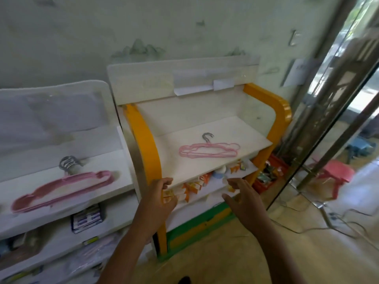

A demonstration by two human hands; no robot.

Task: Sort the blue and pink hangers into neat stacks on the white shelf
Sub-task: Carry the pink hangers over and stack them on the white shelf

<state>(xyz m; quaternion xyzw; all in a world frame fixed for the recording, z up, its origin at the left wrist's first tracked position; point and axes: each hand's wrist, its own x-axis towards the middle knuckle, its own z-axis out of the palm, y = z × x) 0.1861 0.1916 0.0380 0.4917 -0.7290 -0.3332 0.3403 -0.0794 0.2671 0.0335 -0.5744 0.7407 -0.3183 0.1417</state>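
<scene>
Head view shows two stacks of pink hangers and no blue one. A small pink stack (209, 150), a few hangers whose number cannot be told, lies flat at the middle of the frame on the top board of a white shelf (242, 138) with orange side frames, metal hooks pointing toward the back panel. A thicker pink stack (61, 190) lies at the left of the frame on a second white shelf (106, 160), its bunched metal hooks raised at the back.

Two bare hands reach in from the bottom of the frame. The left hand (159, 198) is at the front edge of the orange-framed shelf's top board, fingers loosely curled and holding nothing. The right hand (244, 198) hovers just right of it, fingers spread, also holding nothing.

Below the top board sit small orange and white boxes (192, 187). A pale patterned wall stands behind both shelves. At the right of the frame a glass door with metal posts shows one pink stool (338, 175), and cables lie on the tiled floor (225, 253).
</scene>
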